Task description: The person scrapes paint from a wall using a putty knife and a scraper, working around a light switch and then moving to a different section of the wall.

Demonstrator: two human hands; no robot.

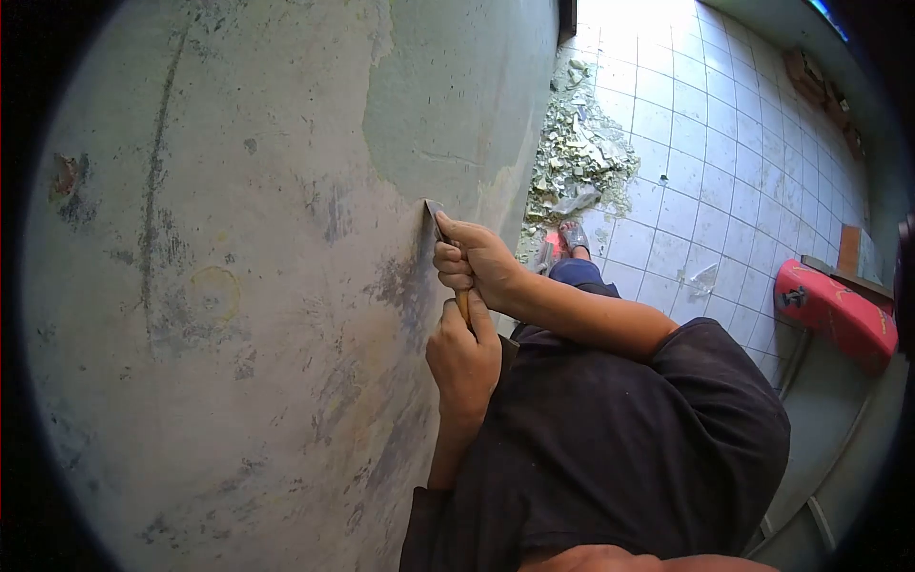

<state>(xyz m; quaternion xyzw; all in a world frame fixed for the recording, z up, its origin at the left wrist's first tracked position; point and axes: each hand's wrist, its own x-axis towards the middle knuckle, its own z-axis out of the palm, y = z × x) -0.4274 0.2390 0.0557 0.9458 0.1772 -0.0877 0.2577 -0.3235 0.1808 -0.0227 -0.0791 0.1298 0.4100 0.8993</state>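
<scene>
A scraper (pixel 434 217) with a metal blade and a yellowish handle touches the wall at the lower edge of a green paint patch (pixel 448 105). My right hand (pixel 481 262) is closed round it close to the blade, thumb laid along it towards the tip. Just below, my left hand (pixel 464 353) is closed round the lower end of the handle. Both hands are held against or very near the wall (pixel 248 286), whose bare grey surface carries dark scuffs and stains. Most of the handle is hidden by my fingers.
Paint flakes (pixel 581 153) lie heaped on the white tiled floor (pixel 677 143) along the wall's foot, beside my sandalled foot (pixel 575 238). A clear plastic bag (pixel 702 278) is on the tiles. At the right stands a red object (pixel 834 310); bricks (pixel 810 76) lie by the far wall.
</scene>
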